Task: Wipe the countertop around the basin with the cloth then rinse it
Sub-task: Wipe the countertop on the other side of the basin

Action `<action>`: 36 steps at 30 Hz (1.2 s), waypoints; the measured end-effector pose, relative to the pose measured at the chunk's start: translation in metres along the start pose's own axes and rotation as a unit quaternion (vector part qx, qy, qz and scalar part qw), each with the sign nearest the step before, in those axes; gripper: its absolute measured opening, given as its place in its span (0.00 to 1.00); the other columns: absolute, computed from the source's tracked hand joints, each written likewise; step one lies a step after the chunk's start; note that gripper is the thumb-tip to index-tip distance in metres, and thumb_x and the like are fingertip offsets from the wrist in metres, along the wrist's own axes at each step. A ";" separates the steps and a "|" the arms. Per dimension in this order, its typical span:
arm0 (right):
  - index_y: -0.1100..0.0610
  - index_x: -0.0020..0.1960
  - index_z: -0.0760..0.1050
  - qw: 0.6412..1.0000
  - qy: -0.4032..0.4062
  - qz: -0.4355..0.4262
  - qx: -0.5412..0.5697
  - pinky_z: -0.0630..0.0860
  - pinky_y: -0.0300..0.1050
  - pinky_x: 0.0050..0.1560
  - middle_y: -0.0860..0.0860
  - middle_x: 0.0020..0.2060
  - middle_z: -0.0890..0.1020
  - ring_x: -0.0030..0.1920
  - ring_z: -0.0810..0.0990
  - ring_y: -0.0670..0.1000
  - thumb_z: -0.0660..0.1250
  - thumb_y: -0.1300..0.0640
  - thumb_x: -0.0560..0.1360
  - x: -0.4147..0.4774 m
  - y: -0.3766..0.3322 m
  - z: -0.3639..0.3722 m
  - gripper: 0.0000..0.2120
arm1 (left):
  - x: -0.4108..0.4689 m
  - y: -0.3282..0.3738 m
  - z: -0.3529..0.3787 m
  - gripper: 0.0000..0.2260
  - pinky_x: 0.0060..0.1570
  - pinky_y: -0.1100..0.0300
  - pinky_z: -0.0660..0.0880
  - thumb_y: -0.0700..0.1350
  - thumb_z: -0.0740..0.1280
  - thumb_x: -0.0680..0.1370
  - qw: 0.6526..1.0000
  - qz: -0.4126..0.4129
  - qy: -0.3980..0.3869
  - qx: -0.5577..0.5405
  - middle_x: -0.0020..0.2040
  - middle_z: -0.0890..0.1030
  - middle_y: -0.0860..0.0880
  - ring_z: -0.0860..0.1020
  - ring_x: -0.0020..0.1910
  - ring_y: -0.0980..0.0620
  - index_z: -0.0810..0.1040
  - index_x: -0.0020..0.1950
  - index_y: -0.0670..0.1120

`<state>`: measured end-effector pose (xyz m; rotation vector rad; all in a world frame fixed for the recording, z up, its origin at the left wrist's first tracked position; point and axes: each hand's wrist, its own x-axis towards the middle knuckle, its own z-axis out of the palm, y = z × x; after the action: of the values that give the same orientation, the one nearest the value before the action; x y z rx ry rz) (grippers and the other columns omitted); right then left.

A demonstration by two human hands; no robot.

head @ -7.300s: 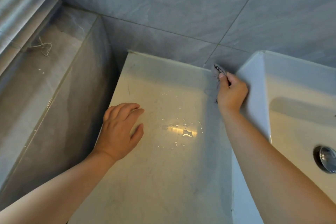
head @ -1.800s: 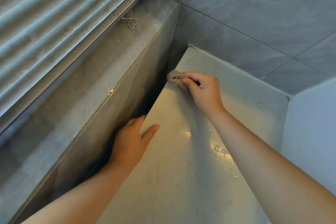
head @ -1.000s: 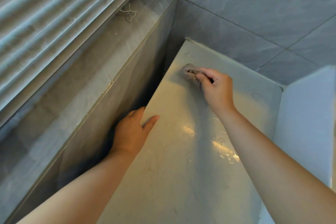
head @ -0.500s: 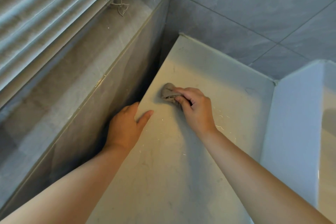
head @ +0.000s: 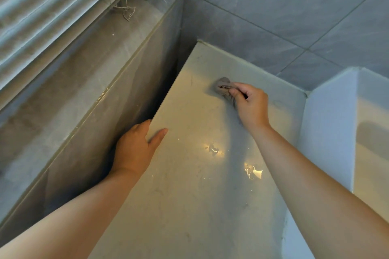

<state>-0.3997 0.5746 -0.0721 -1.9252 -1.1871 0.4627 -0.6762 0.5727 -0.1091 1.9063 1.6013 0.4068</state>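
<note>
A small bunched grey cloth (head: 223,87) lies pressed on the pale countertop (head: 189,206), toward its far end. My right hand (head: 250,105) grips the cloth with curled fingers. My left hand (head: 134,149) rests on the countertop's left edge, thumb on top and fingers over the side out of sight. The white basin (head: 330,132) stands at the right, its outer wall meeting the countertop. A few water drops (head: 252,172) shine on the surface between my arms.
Grey tiled wall (head: 284,6) closes off the far side. A grey stone ledge (head: 73,73) runs along the left, below window blinds (head: 42,6) with a loose cord (head: 126,11). A dark gap separates countertop and ledge wall.
My right hand has slid the cloth from near the left edge, beside my left hand, away toward the far right of the countertop. My left hand stays on the edge.
</note>
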 end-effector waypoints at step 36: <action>0.52 0.55 0.82 0.997 0.052 0.056 0.008 0.74 0.33 0.53 0.45 0.49 0.83 0.50 0.80 0.42 0.66 0.60 0.75 -0.061 0.033 -0.037 0.11 | -0.048 0.025 0.016 0.25 0.65 0.50 0.69 0.58 0.59 0.76 0.965 0.232 -0.030 0.122 0.66 0.72 0.46 0.69 0.66 0.46 0.74 0.66 0.43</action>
<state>-0.3862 0.4975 -0.0821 -1.9850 -1.0094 0.4249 -0.6581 0.5201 -0.0984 2.4646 1.1964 0.3481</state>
